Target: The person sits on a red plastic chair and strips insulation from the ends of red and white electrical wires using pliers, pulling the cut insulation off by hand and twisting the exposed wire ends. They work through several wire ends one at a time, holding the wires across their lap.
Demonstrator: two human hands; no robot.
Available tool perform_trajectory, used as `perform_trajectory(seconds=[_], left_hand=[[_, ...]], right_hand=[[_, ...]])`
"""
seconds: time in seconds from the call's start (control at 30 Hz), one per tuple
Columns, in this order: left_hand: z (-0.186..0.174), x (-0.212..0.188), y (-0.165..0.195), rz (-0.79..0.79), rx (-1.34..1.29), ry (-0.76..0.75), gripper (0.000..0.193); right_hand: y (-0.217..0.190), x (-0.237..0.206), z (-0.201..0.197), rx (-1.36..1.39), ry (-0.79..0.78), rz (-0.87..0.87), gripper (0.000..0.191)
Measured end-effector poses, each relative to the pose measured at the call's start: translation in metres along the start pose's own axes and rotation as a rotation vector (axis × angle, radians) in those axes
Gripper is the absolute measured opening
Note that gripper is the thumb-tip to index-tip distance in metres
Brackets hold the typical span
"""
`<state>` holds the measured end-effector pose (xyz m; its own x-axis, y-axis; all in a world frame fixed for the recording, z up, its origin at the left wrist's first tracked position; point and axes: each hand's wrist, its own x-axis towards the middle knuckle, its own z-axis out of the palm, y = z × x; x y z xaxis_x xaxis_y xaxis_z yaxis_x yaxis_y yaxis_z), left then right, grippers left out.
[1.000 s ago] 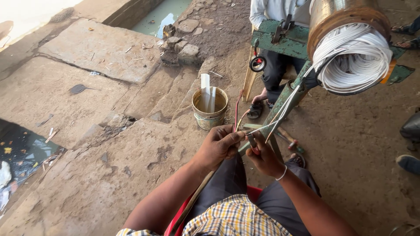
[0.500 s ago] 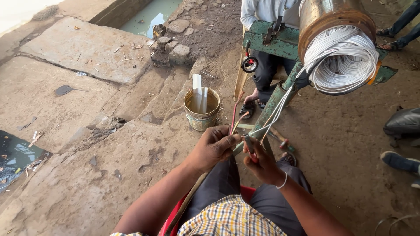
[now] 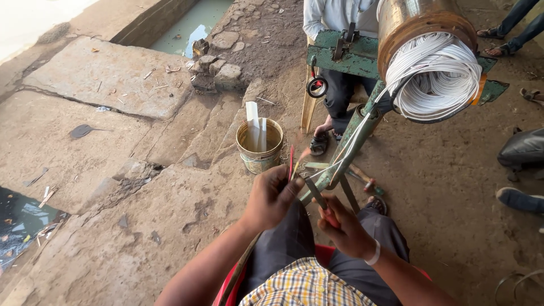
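I sit above a green metal stand (image 3: 345, 153) that carries a large steel cylinder (image 3: 416, 22) stuffed with looped white wire (image 3: 439, 76). My left hand (image 3: 271, 195) pinches thin white wire strands (image 3: 317, 173) and a red one at the stand's lower end. My right hand (image 3: 345, 226) grips a red-handled tool (image 3: 326, 212), likely pliers or cutters, its jaws pointing at those strands. The two hands are close together over my knees.
A small metal bucket (image 3: 259, 144) of murky liquid with white strips stands just beyond my hands. Another person (image 3: 340, 34) sits behind the stand. A roll of black tape (image 3: 317, 86) hangs there. Stone slabs and a water channel (image 3: 187, 28) lie left; other people's feet at right.
The view has shifted slightly. My hands have stayed at the wire ends, the left one closing tighter on the strands while the right brings the tool up to them.
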<state>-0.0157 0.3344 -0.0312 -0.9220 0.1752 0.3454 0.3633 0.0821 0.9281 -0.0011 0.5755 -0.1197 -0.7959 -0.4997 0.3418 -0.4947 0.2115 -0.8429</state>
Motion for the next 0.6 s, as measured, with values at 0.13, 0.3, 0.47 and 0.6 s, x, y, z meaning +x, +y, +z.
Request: perform_trajectory(seconds=[0.13,0.3,0.47,0.6], left_hand=[[0.006,-0.002,0.006,0.275,0.235,0.047,0.021],[0.011,-0.008,0.005,0.389,0.357,0.052,0.009],[0.005,-0.001,-0.015,0.005,-0.116,-0.023,0.023],[0.003,0.001,-0.020,-0.309,-0.573,-0.138,0.019]], right_hand=[[-0.027,-0.014,-0.012,0.197,-0.079,0.386,0.039],[-0.039,-0.019,-0.020,-0.258,-0.062,0.163,0.031],[-0.016,-0.009,-0.006,-0.075,-0.029,0.182,0.048],[0.012,0.012,0.000,-0.221,0.018,0.078,0.060]])
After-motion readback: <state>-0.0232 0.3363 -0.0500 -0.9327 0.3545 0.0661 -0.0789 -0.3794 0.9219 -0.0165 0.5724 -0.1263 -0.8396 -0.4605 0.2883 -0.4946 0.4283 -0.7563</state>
